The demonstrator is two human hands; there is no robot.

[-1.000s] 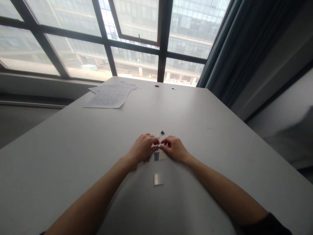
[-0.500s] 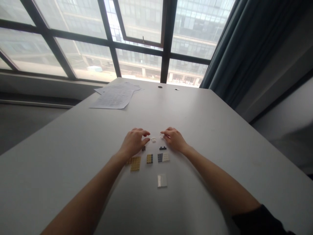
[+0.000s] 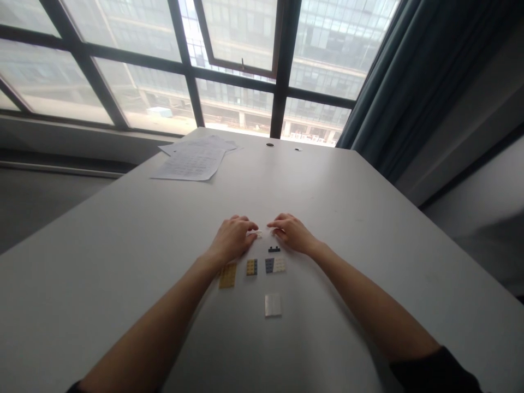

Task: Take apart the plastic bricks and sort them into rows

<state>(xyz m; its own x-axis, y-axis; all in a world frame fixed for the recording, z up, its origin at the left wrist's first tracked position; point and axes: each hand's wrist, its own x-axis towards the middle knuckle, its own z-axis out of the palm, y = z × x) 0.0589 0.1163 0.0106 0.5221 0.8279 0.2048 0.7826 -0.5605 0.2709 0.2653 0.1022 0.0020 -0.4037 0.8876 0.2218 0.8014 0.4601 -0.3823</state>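
Observation:
My left hand (image 3: 234, 238) rests low over the table, its thumb and forefinger closing around a small white toy-brick piece (image 3: 259, 234). Opposite it, my right hand (image 3: 292, 233) holds another small white piece (image 3: 271, 231) between thumb and fingers, partly hidden by them. Just below the hands lies a small black brick piece (image 3: 274, 249) with raised ends. Nearer to me are a yellow and grey studded block (image 3: 251, 267) and a grey plate (image 3: 269, 265) beside a cream plate (image 3: 279, 265). A tan studded plate (image 3: 227, 276) lies by my left wrist.
A flat, pale, see-through square (image 3: 273, 305) lies nearest to me on the white table (image 3: 327, 191). Printed papers (image 3: 192, 161) overlap at the far left. Two round holes are near the table's far edge, with a window and a dark curtain (image 3: 393, 93) beyond.
My left hand has moved right to the white piece and closed its fingers around it. My right hand has stayed nearly still. A small dark piece by my left hand is now hidden.

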